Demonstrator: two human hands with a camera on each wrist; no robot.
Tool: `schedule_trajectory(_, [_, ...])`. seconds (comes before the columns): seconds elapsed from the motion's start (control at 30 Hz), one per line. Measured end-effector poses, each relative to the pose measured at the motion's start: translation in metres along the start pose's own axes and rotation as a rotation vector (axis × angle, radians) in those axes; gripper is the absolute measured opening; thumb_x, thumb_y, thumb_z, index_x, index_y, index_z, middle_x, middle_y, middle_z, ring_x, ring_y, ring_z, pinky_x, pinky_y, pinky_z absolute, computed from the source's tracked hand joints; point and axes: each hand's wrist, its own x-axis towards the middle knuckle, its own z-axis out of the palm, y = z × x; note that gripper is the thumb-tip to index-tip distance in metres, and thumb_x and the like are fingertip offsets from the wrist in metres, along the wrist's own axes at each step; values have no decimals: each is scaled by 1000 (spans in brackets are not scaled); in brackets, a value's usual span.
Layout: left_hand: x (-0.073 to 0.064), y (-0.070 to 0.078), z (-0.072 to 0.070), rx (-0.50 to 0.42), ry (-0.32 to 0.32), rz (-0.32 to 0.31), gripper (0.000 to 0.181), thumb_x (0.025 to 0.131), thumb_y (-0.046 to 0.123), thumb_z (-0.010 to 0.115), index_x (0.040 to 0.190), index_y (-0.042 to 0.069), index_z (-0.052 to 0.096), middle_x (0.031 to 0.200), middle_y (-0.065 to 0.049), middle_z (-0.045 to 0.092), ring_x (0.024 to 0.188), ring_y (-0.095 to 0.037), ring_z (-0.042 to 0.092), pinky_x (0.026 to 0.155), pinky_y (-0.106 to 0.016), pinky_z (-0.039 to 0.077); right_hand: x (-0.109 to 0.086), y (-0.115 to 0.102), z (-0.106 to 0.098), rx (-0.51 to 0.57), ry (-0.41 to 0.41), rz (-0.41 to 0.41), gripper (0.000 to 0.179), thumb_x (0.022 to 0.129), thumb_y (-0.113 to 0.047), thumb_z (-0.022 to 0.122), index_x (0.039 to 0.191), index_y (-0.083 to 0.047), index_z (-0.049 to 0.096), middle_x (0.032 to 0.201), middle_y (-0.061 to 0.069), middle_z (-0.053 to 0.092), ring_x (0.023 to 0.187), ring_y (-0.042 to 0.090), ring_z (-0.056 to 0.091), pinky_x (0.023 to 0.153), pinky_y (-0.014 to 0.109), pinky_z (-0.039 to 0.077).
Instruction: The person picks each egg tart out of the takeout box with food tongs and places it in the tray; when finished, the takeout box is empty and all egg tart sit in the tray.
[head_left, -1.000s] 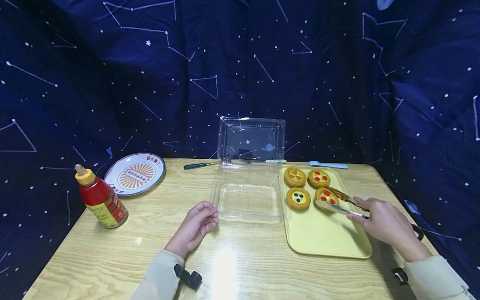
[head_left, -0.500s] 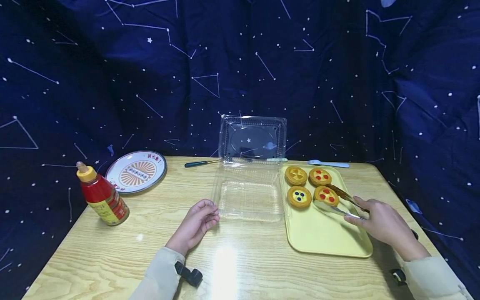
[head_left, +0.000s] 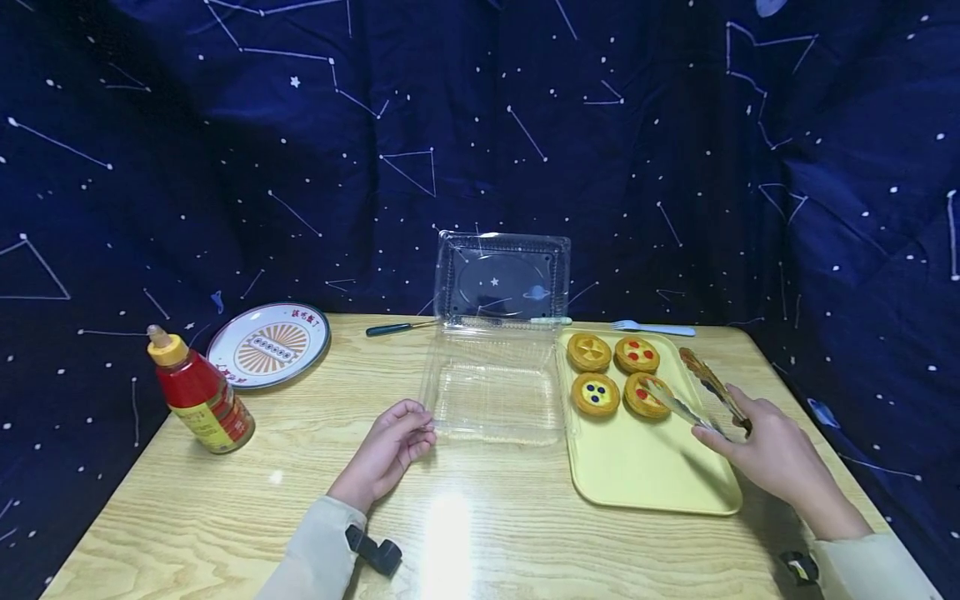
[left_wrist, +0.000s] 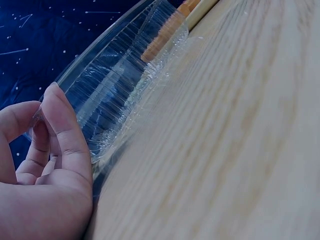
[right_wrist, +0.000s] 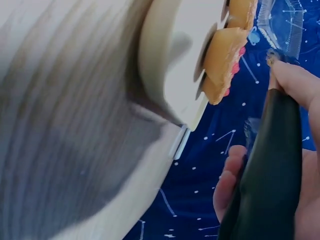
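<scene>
My left hand [head_left: 390, 450] pinches the near left corner of a clear plastic clamshell box [head_left: 498, 436], whose lid [head_left: 504, 279] stands up behind it. In the left wrist view thumb and fingers meet at the rim. My right hand [head_left: 772, 450] holds food tongs [head_left: 708, 379] with their arms spread wide; in the right wrist view their black handle [right_wrist: 272, 165] lies in the hand. One tong arm overlaps a red-dotted tart [head_left: 637, 402] in the head view; the other is off to its right. Beside it sit a blue-dotted tart [head_left: 596, 395], a plain-topped tart [head_left: 588, 352] and another red-dotted tart [head_left: 637, 355].
The tarts rest on a yellow tray [head_left: 645, 475] right of the box. A light blue fork [head_left: 656, 328] and a dark-handled utensil [head_left: 390, 330] lie along the back. At left stand a red squeeze bottle [head_left: 206, 400] and a patterned plate [head_left: 303, 367].
The tong arms have spread apart from around the near red-dotted tart, the far arm swinging up and right. My right hand has shifted slightly right. The left hand keeps its place.
</scene>
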Motion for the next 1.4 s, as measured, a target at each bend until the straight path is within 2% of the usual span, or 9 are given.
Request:
schedule_trajectory(0.17, [0, -1, -1, -5, -33, 7, 6, 99, 8, 55, 94, 11, 56, 89, -3, 60, 77, -10, 64, 67, -19, 53, 1, 11, 2, 43, 21, 18, 100, 85, -51, 73, 149, 10, 26, 127, 48, 43, 110, 64, 45, 79, 70, 41])
schedule_trajectory(0.47, [-1, 0, 1, -18, -8, -10, 5, 99, 7, 56, 94, 9, 55, 89, -4, 60, 75, -11, 63, 66, -19, 53, 3, 29, 2, 109, 22, 50, 102, 86, -47, 73, 154, 3, 15, 131, 48, 40, 115, 63, 43, 84, 70, 39])
schedule_trajectory(0.67, [0, 1, 0, -24, -7, -5, 7, 99, 5, 54, 94, 10, 56, 89, -5, 60, 75, -12, 64, 66, -20, 53, 5, 35, -1, 109, 35, 75, 99, 89, -46, 70, 155, 1, 13, 96, 31, 60, 84, 44, 57, 65, 53, 47])
schedule_trajectory(0.77, [0, 2, -1, -29, -10, -2, 8, 99, 5, 54, 93, 10, 56, 89, -5, 60, 76, -12, 63, 66, -20, 53, 8, 40, -1, 110, 40, 99, 95, 90, -46, 68, 157, -7, 14, 80, 14, 54, 68, 28, 51, 54, 38, 41])
schedule_trajectory(0.87, [0, 3, 0, -28, -16, -3, 8, 99, 5, 54, 93, 10, 56, 88, -4, 60, 75, -12, 63, 66, -20, 53, 10, 46, 0, 86, 40, 116, 92, 91, -47, 67, 158, -11, 15, 74, 6, 47, 64, 24, 47, 52, 33, 35])
schedule_trajectory(1.0, [-1, 3, 0, -26, -18, -2, 8, 99, 5, 54, 93, 10, 56, 88, -4, 60, 75, -11, 63, 66, -19, 53, 11, 53, 0, 66, 9, 135, 92, 92, -49, 65, 154, 2, 19, 90, 28, 58, 86, 47, 56, 64, 54, 46])
schedule_trajectory(1.1, [-1, 2, 0, -28, -14, -1, 7, 99, 6, 54, 94, 10, 55, 88, -4, 59, 75, -11, 63, 66, -19, 53, 12, 56, 1, 69, -28, 153, 92, 93, -50, 62, 149, 11, 22, 122, 47, 47, 112, 63, 43, 81, 69, 40])
schedule_trajectory(1.17, [0, 2, -1, -27, -11, -1, 6, 99, 6, 55, 94, 10, 55, 88, -4, 59, 75, -11, 63, 66, -19, 53, 12, 58, 1, 61, -50, 162, 92, 93, -51, 61, 147, 13, 22, 129, 50, 36, 116, 66, 36, 86, 72, 36])
schedule_trajectory(1.4, [1, 0, -1, -18, -7, -6, 5, 99, 7, 55, 94, 9, 55, 88, -4, 59, 76, -12, 62, 66, -20, 53, 13, 65, 3, -8, -85, 187, 94, 93, -55, 58, 143, 17, 26, 128, 50, 37, 113, 66, 38, 85, 72, 38])
